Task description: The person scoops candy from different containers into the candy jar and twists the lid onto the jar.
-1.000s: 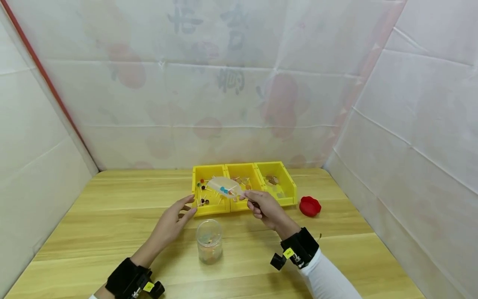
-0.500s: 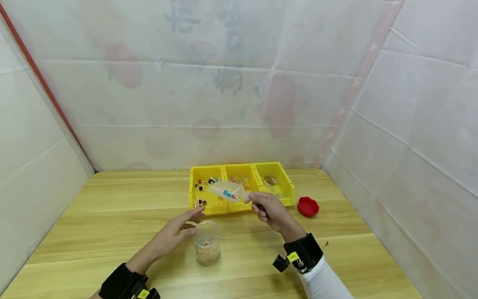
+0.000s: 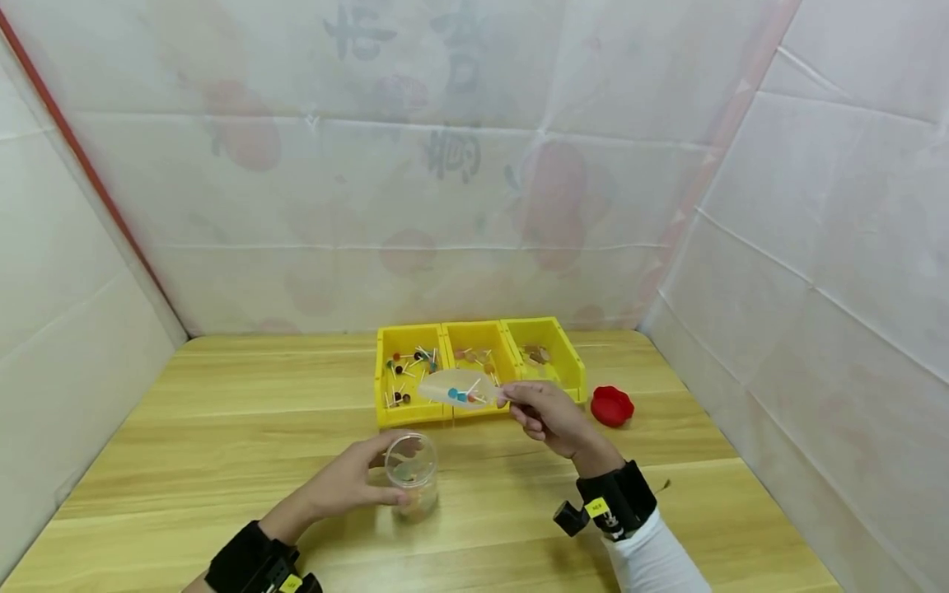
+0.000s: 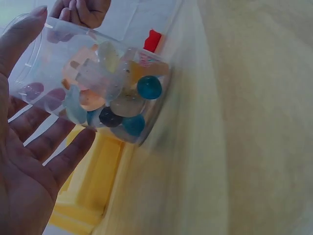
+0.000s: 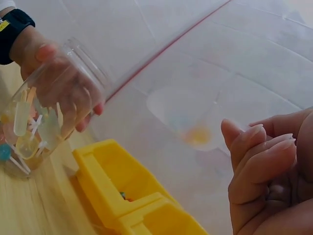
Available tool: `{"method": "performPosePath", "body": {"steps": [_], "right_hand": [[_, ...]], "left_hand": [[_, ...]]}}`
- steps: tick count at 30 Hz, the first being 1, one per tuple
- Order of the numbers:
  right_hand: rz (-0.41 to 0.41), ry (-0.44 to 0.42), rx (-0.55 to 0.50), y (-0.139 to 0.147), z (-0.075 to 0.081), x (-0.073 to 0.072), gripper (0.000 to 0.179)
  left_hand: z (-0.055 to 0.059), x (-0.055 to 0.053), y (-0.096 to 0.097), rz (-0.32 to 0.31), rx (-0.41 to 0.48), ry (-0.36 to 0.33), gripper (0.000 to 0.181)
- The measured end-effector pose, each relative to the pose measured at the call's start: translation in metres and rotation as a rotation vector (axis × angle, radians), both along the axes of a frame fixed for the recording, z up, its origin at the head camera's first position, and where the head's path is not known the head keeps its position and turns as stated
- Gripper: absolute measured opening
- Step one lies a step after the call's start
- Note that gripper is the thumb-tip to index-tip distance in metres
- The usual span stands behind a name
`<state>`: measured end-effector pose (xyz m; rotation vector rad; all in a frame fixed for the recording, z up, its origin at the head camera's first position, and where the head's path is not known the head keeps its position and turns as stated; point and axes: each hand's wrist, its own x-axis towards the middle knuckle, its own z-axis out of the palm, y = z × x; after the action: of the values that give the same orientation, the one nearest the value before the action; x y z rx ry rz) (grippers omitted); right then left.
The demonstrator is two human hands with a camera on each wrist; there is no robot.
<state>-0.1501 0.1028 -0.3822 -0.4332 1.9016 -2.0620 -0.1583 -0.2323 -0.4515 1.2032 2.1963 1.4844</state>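
Note:
My left hand (image 3: 352, 482) grips a clear plastic jar (image 3: 421, 492), thumb on the near side and fingers round the far side. The jar stands upright and uncovered on the table. Small coloured pieces (image 4: 122, 98), some shaped like lollipops and popsicles, fill its lower part. With thumb and fingers my right hand (image 3: 549, 416) pinches the handle of a translucent scoop (image 3: 442, 384). Blue and orange mini lollipops (image 3: 461, 396) lie in the scoop, which hovers over the front of the yellow bins (image 3: 415, 420). The scoop looks faint and blurred in the right wrist view.
Three joined yellow bins stand behind the jar. Dark-headed mini lollipops (image 3: 398, 370) lie in the left bin, orange-toned pieces (image 3: 474, 356) in the middle one, brownish pieces (image 3: 535, 354) in the right. A red scalloped lid (image 3: 612, 407) sits right of them. White sheeting (image 3: 326, 189) encloses the table.
My left hand has come from the left bin's front edge back to the jar and now wraps round it. The right hand has drawn the loaded scoop slightly right and nearer.

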Motion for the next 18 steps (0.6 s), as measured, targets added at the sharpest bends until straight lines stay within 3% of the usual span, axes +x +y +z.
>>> {"method": "performPosePath", "body": {"steps": [6,18], "right_hand": [[0.12,0.041,-0.019,0.004,0.009,0.002,0.03],[0.234,0.053,0.012,0.007,0.019,0.012,0.032]], "left_hand": [[-0.001,0.0,0.003,0.034,-0.022,0.005,0.067],[-0.004,0.0,0.003,0.028,-0.03,0.02,0.066]]}}
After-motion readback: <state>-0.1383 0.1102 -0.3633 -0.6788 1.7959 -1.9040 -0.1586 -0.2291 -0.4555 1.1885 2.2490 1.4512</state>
